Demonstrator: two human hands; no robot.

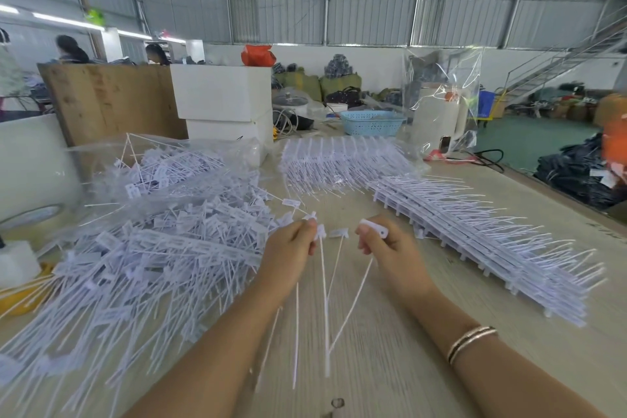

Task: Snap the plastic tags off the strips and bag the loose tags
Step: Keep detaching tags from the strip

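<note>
- My left hand (294, 238) pinched a few tags (320, 231) by their heads, tails hanging toward me; my right hand (380, 241) was curled round one white tag head (375, 228), its tail trailing down.
- The hands were near each other but apart — I judged a tag was mid-snap or just freed.
- To do it well, I'd grip close to the joint and twist short, so the tail doesn't bend.
- Loose tags (163, 248) lay heaped to my left, partly on a clear bag (112, 159); nothing looked sealed yet.
- Unbroken strips (475, 231) were stacked to the right, more behind them.
- The table (390, 366) was pale wood grain — white boxes (222, 95), a blue basket (372, 121) and a metal-walled hall beyond.
</note>
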